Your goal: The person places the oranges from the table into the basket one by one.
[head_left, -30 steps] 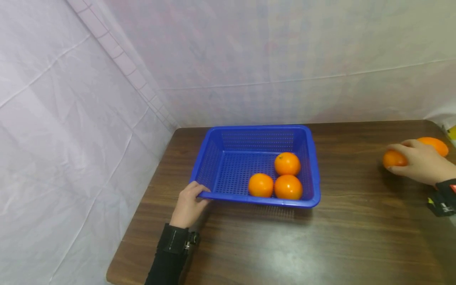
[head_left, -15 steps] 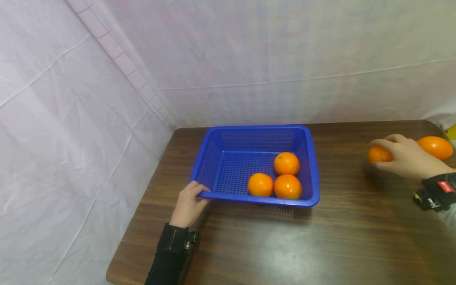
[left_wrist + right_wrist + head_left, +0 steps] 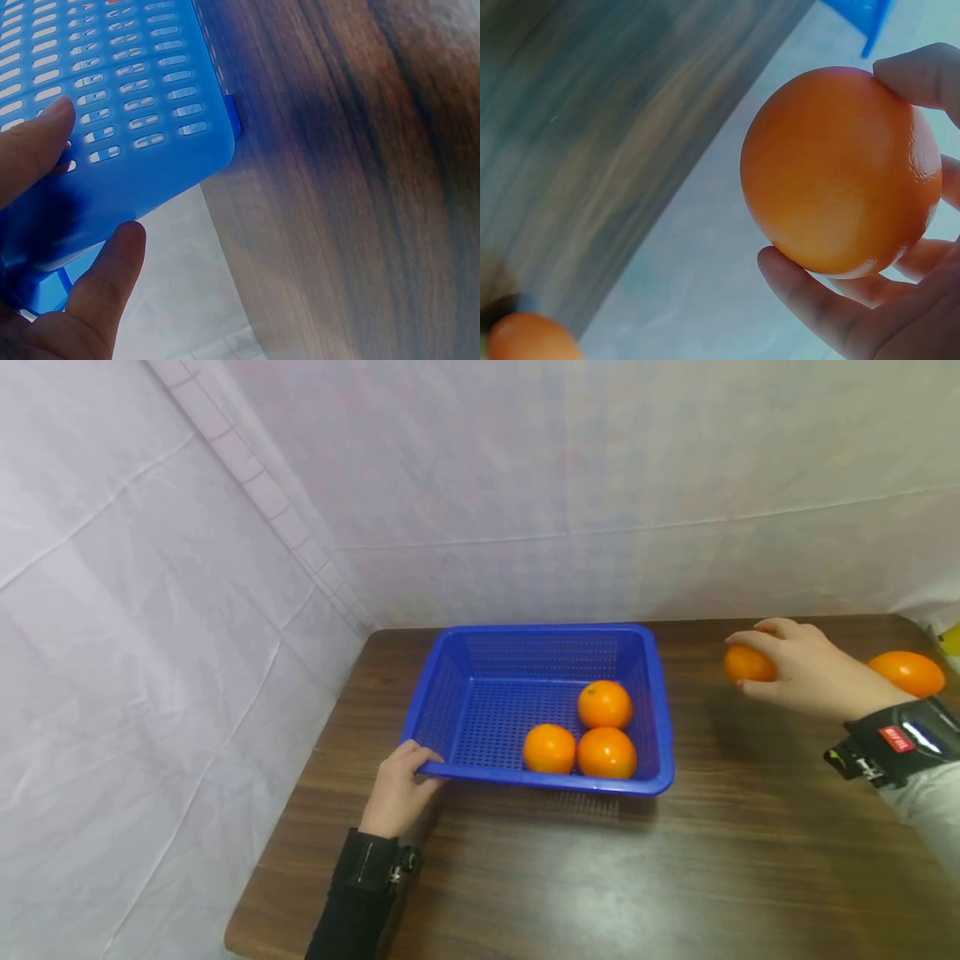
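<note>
My left hand (image 3: 399, 789) grips the near left corner of a blue perforated plastic basket (image 3: 540, 783). In the left wrist view the thumb and a finger lie against the basket's slotted wall (image 3: 150, 112). Three oranges sit together at the basket's near right: one at the back (image 3: 604, 704), one at the front right (image 3: 607, 753), one at the front left (image 3: 549, 749). Right of the basket, above the table, my right hand (image 3: 806, 668) holds another orange (image 3: 840, 172) between thumb and fingers. Part of that fruit is hidden behind the fingers in the head view.
One more orange (image 3: 907, 673) lies on the table's right side, behind my right wrist. The brown wood-grain table (image 3: 525, 877) meets hanging white cloth (image 3: 525, 527) at its back and left. Something yellow (image 3: 951, 639) shows at the far right edge.
My right hand has carried its orange leftward and slightly back, from the table's right side towards the basket. The left hand and the basket have stayed in place.
</note>
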`<control>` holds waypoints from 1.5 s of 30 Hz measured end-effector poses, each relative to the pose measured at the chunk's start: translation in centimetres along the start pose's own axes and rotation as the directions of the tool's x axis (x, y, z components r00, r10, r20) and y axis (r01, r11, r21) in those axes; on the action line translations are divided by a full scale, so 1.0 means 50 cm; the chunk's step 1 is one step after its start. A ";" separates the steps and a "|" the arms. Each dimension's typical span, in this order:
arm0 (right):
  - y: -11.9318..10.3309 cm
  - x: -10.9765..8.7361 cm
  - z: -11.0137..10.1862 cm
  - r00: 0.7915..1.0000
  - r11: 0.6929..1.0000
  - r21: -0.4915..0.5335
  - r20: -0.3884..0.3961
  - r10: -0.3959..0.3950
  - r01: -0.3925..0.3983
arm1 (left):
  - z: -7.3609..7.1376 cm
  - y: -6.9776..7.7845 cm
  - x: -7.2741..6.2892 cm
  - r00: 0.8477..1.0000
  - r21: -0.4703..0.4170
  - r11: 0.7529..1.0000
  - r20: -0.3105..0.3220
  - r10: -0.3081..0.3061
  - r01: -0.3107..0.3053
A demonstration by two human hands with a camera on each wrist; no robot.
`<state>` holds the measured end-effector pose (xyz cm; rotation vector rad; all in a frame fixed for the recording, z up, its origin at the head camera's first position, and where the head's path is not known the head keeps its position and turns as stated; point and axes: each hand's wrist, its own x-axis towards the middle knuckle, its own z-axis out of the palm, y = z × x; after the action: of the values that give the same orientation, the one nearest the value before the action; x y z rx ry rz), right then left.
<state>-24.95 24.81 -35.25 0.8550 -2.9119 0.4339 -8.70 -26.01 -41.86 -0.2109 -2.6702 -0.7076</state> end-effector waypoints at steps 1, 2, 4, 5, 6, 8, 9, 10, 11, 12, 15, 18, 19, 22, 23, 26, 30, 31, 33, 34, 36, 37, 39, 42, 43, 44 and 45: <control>-0.008 0.002 -0.002 1.000 1.000 0.004 -0.011 -0.012 0.012 | 0.000 0.000 0.000 1.000 0.001 1.000 0.002 -0.002 0.002; -0.015 0.005 -0.003 0.999 1.000 0.008 -0.022 -0.025 0.025 | 0.000 0.001 0.000 1.000 -0.001 1.000 0.003 -0.004 0.004; -0.031 0.010 -0.006 0.999 0.999 0.013 -0.022 -0.035 0.035 | -0.001 0.001 0.000 1.000 0.000 1.000 0.005 -0.008 0.008; -0.038 0.013 -0.008 0.999 0.999 0.014 -0.022 -0.043 0.043 | -0.001 0.002 0.000 1.000 0.000 1.000 0.006 -0.009 0.009; -0.046 0.017 -0.009 0.999 0.999 0.017 -0.016 -0.046 0.047 | -0.001 0.002 0.000 1.000 0.000 1.000 0.007 -0.010 0.010; -0.061 0.023 -0.013 0.998 0.998 0.027 -0.020 -0.058 0.059 | -0.001 0.002 0.000 1.000 -0.001 1.000 0.006 -0.011 0.011; -0.069 0.026 -0.015 0.998 0.998 0.029 -0.021 -0.063 0.064 | -0.001 0.002 0.000 1.000 0.000 1.000 0.005 -0.010 0.010; -0.076 0.029 -0.016 0.997 0.997 0.029 -0.028 -0.073 0.074 | -0.001 0.001 0.000 1.000 0.001 1.000 0.005 -0.009 0.009; -0.083 0.032 -0.018 0.996 0.996 0.031 -0.038 -0.086 0.087 | -0.001 0.001 0.000 1.000 0.000 1.000 0.006 -0.009 0.009; -0.090 0.034 -0.019 0.994 0.995 0.033 -0.046 -0.095 0.097 | 0.000 0.000 0.000 1.000 0.000 1.000 0.007 -0.009 0.009; -0.108 0.042 -0.020 0.990 0.991 0.029 -0.071 -0.125 0.127 | 0.000 0.000 0.001 1.000 0.002 1.000 0.008 -0.013 0.013; -0.123 0.050 -0.021 0.988 0.990 0.028 -0.069 -0.139 0.142 | 0.000 0.000 0.001 1.000 0.001 1.000 0.008 -0.016 0.016; -0.128 0.052 -0.021 0.988 0.989 0.028 -0.066 -0.142 0.144 | 0.000 0.000 0.001 1.000 0.001 1.000 0.008 -0.015 0.015; -0.142 0.060 -0.021 0.988 0.988 0.029 -0.051 -0.147 0.149 | 0.000 0.000 0.001 1.000 -0.003 1.000 0.005 -0.011 0.011; -0.146 0.063 -0.020 0.987 0.988 0.028 -0.051 -0.152 0.154 | 0.000 0.000 0.000 1.000 -0.005 1.000 0.005 -0.010 0.010; -0.158 0.073 -0.018 0.982 0.983 0.023 -0.060 -0.181 0.183 | 0.000 0.001 0.000 1.000 -0.008 1.000 0.006 -0.010 0.010; -0.174 0.086 -0.017 0.975 0.976 0.026 -0.060 -0.214 0.216 | -0.002 0.003 0.002 1.000 -0.003 1.000 0.008 -0.015 0.015; -0.179 0.089 -0.017 0.975 0.975 0.029 -0.058 -0.216 0.218 | -0.002 0.002 0.002 1.000 -0.002 1.000 0.006 -0.014 0.014; -0.187 0.094 -0.017 0.975 0.975 0.035 -0.049 -0.216 0.218 | -0.001 0.002 0.002 1.000 -0.001 1.000 0.003 -0.011 0.011; -0.191 0.095 -0.016 0.976 0.976 0.035 -0.045 -0.214 0.216 | -0.001 0.002 0.002 1.000 -0.001 1.000 0.003 -0.009 0.009; -0.199 0.099 -0.016 0.976 0.976 0.036 -0.037 -0.213 0.215 | 0.000 0.001 0.002 1.000 -0.004 1.000 0.002 -0.006 0.006; -0.203 0.101 -0.015 0.977 0.976 0.039 -0.032 -0.212 0.213 | 0.000 0.000 0.001 1.000 -0.005 1.000 0.002 -0.005 0.005; -0.211 0.105 -0.014 0.977 0.977 0.041 -0.021 -0.210 0.211 | 0.001 0.000 0.001 1.000 -0.006 1.000 0.004 -0.008 0.008; -0.222 0.113 -0.013 0.977 0.976 0.045 -0.008 -0.214 0.214 | 0.002 0.000 0.000 1.000 -0.003 1.000 0.003 -0.007 0.007; -0.225 0.117 -0.012 0.975 0.974 0.046 -0.010 -0.221 0.221 | 0.002 0.000 0.000 1.000 -0.003 1.000 0.000 -0.004 0.004; -0.227 0.120 -0.010 0.974 0.973 0.045 -0.010 -0.224 0.224 | 0.002 -0.001 0.000 1.000 -0.003 1.000 -0.002 -0.001 0.001; -0.230 0.123 -0.009 0.974 0.973 0.046 -0.009 -0.227 0.227 | 0.003 -0.001 0.000 1.000 -0.002 1.000 -0.004 0.002 -0.002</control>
<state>-23.91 12.52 -31.06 1.1760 -2.7647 0.4839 -8.78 -25.97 -41.99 -0.2129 -2.6656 -0.7087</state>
